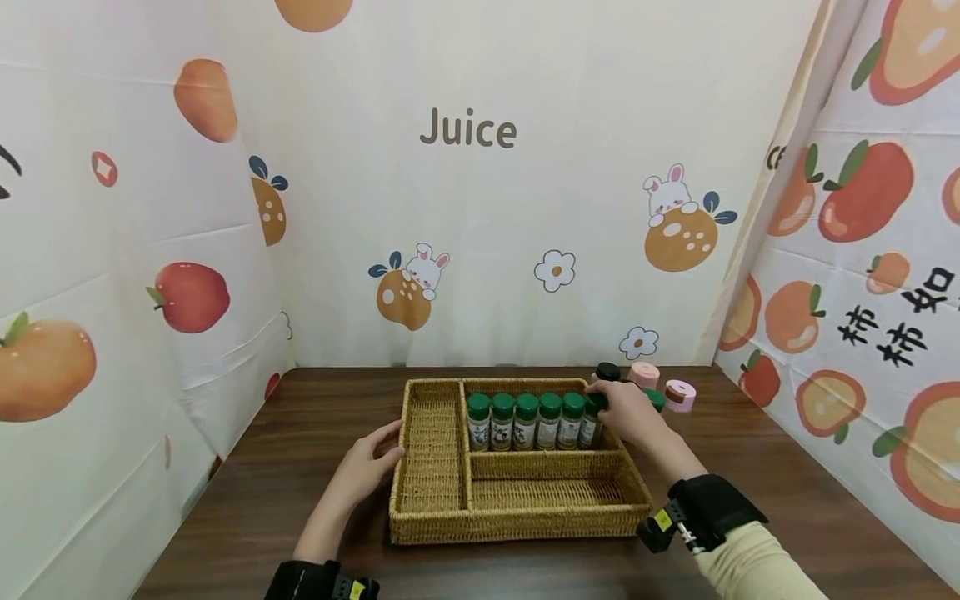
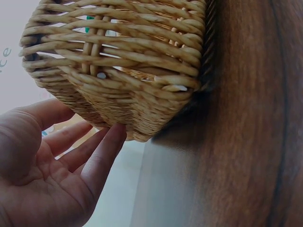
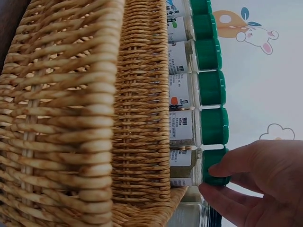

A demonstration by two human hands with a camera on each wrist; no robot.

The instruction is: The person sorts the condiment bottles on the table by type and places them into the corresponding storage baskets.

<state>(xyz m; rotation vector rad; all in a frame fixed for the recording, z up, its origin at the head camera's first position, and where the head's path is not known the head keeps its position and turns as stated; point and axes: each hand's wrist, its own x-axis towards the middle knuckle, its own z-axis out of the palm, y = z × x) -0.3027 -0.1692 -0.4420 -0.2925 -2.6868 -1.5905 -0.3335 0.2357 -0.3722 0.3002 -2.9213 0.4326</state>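
Note:
A woven basket [image 1: 517, 527] with three compartments sits on the table. Green-capped spice jars [image 1: 525, 423] stand upright in a row in its back right compartment. My right hand [image 1: 633, 414] reaches over the basket's right wall and pinches the green cap of the spice jar [image 3: 185, 161] at the row's right end. That jar stands close beside its neighbour, labels showing in the right wrist view. At the basket's left wall is my left hand [image 1: 360, 468], its fingers loosely spread and fingertips touching the weave, as the left wrist view shows.
Behind and right of the basket, partly hidden by the right hand, stand a black-capped jar [image 1: 607, 371], another green-capped jar [image 1: 656, 400] and two pink-lidded containers, one pale pink [image 1: 644, 374] and one lilac-sided [image 1: 680, 396]. Printed fabric walls [image 1: 487, 208] enclose the dark wooden table [image 1: 300, 433].

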